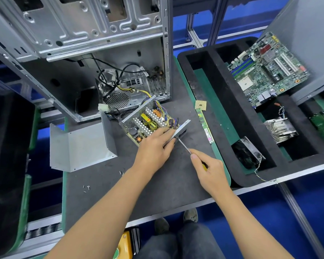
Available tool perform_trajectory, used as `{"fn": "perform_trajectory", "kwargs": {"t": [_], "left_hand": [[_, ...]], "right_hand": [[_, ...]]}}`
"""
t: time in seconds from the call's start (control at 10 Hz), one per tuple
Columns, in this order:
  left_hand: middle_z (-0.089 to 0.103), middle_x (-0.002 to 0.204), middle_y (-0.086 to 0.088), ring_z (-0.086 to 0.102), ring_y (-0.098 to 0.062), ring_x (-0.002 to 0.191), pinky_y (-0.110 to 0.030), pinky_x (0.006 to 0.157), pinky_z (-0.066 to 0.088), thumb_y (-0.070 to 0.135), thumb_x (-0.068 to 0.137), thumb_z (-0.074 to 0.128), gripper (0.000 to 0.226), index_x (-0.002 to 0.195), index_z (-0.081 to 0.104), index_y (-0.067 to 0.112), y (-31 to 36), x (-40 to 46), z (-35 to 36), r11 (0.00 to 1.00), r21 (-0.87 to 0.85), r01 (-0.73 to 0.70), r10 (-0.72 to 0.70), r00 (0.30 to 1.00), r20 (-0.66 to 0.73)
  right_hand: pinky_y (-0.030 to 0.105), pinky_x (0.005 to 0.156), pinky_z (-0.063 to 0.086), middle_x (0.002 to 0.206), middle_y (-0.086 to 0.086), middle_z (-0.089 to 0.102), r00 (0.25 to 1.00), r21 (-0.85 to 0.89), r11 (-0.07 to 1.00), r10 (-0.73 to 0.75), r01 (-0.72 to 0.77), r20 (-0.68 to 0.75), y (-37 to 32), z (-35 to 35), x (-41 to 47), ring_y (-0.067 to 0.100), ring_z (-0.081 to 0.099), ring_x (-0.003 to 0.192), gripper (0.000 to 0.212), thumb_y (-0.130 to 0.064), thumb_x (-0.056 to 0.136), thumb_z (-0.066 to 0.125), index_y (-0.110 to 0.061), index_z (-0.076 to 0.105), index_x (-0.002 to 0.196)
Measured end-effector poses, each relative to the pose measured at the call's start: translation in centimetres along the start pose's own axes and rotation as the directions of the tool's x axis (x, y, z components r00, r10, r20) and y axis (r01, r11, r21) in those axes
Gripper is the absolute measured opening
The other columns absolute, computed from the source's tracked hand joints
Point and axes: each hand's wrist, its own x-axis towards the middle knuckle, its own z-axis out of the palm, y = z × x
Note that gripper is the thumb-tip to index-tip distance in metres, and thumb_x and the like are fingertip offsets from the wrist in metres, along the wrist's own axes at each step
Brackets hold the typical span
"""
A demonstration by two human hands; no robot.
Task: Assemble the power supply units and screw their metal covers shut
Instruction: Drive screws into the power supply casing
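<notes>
Head view looks down on the grey tabletop (157, 184), and I take the open power supply unit (150, 122) as my landmark; it lies near the middle of the tabletop with its circuit board, coils and heatsinks exposed. My left hand (153, 146) rests on the unit's near corner, fingers curled around the edge of its upright metal end plate (181, 128). My right hand (209, 169), just right of and nearer to me than the unit, grips a screwdriver (183, 144) whose shaft slants up to the base of that end plate; the yellow handle is mostly hidden in my fist, and I cannot tell whether the tip sits in a screw. Left of the unit lies its bent metal cover (82, 144), off the unit and open side up. Behind the unit stands an open computer case (94, 53), with cables running from the unit into it. Nearer to me than the cover, a few loose screws (86, 187) lie scattered on the tabletop. Right of the unit, a memory stick (204, 124) and a CPU chip (200, 105) sit at the tabletop's green edge. Further right, a black foam tray (223, 86) holds a motherboard (266, 71), a heatsink (281, 128) and a fan (247, 150).
</notes>
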Motion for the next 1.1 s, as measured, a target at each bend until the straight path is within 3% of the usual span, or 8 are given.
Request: {"fn": "perform_trajectory", "kwargs": {"t": [0.2,0.5,0.6,0.7,0.8,0.9,1.0,1.1], "left_hand": [[0.069,0.111,-0.005,0.067,-0.029,0.094,-0.046,0.063,0.057,0.013,0.092,0.066,0.023,0.115,0.072,0.011,-0.1,-0.1,0.1,1.000,0.004,-0.007,0.007,1.000,-0.006],[0.070,0.107,-0.005,0.067,-0.031,0.089,-0.044,0.059,0.056,0.011,0.092,0.067,0.032,0.124,0.069,0.012,-0.1,-0.1,0.0,1.000,0.023,-0.020,0.020,1.000,0.004],[0.071,0.108,-0.005,0.065,-0.033,0.092,-0.042,0.071,0.054,0.017,0.092,0.067,0.066,0.152,0.039,0.022,0.0,-0.2,-0.1,0.998,-0.023,0.062,-0.061,0.997,0.040],[0.071,0.115,-0.004,0.064,-0.035,0.098,-0.044,0.079,0.052,0.026,0.094,0.063,0.078,0.158,0.020,0.026,-0.2,-0.1,0.0,0.985,-0.036,0.168,-0.165,0.983,0.078],[0.071,0.115,-0.004,0.064,-0.035,0.098,-0.043,0.078,0.051,0.026,0.093,0.064,0.074,0.157,0.026,0.025,-0.1,-0.2,-0.1,0.985,-0.041,0.165,-0.161,0.984,0.075],[0.071,0.115,-0.004,0.064,-0.034,0.097,-0.042,0.078,0.051,0.025,0.094,0.064,0.071,0.156,0.029,0.023,-0.2,-0.2,0.0,0.985,-0.040,0.168,-0.166,0.985,0.056],[0.072,0.109,-0.004,0.063,-0.032,0.091,-0.039,0.074,0.049,0.026,0.094,0.063,0.070,0.156,0.029,0.024,-0.1,-0.3,0.0,0.985,-0.036,0.171,-0.169,0.984,0.062],[0.071,0.105,-0.007,0.063,-0.034,0.091,-0.040,0.074,0.048,0.025,0.094,0.063,0.068,0.154,0.032,0.023,0.0,-0.2,-0.1,0.986,-0.025,0.164,-0.162,0.985,0.064]], "right_hand": [[0.023,0.067,0.053,0.093,-0.017,0.074,1.000,-0.001,1.000,-0.007,0.007,0.000,-0.6,-0.3,-0.1,0.010,0.066,0.077,0.027,-0.030,0.098,0.056,-0.028,0.071,0.120],[0.031,0.051,0.049,0.076,-0.004,0.056,0.949,-0.521,0.806,-0.313,0.281,0.028,-2.8,-2.3,0.5,0.018,0.051,0.057,0.033,-0.028,0.090,0.073,-0.018,0.070,0.121],[0.017,0.056,0.045,0.070,-0.013,0.062,0.989,-0.202,0.979,0.061,-0.033,0.132,-3.3,-3.2,1.7,0.008,0.053,0.058,0.026,-0.033,0.092,0.069,-0.022,0.073,0.115],[0.019,0.037,0.023,0.062,-0.006,0.048,0.708,0.406,0.588,0.492,-0.699,0.506,-3.8,-3.9,2.6,0.008,0.025,0.043,0.036,-0.040,0.094,0.062,-0.016,0.070,0.119],[0.024,0.040,0.031,0.063,0.000,0.048,0.812,0.294,0.783,0.412,-0.548,0.413,-3.7,-4.0,1.8,0.012,0.032,0.045,0.038,-0.050,0.083,0.073,-0.024,0.071,0.112],[0.032,0.050,0.049,0.065,-0.003,0.057,0.985,-0.504,0.847,-0.161,0.168,0.057,-3.3,-3.3,0.3,0.018,0.053,0.054,0.013,-0.032,0.092,0.070,-0.023,0.071,0.101],[0.029,0.043,0.040,0.057,-0.007,0.051,0.988,-0.458,0.876,-0.147,0.154,0.051,-3.2,-2.1,0.0,0.016,0.044,0.047,0.016,-0.029,0.099,0.059,-0.019,0.071,0.099],[0.020,0.037,0.023,0.058,-0.007,0.043,0.740,0.444,0.592,0.530,-0.673,0.415,-3.8,-2.5,1.2,0.008,0.023,0.042,0.031,-0.037,0.100,0.056,-0.012,0.071,0.109]]}}
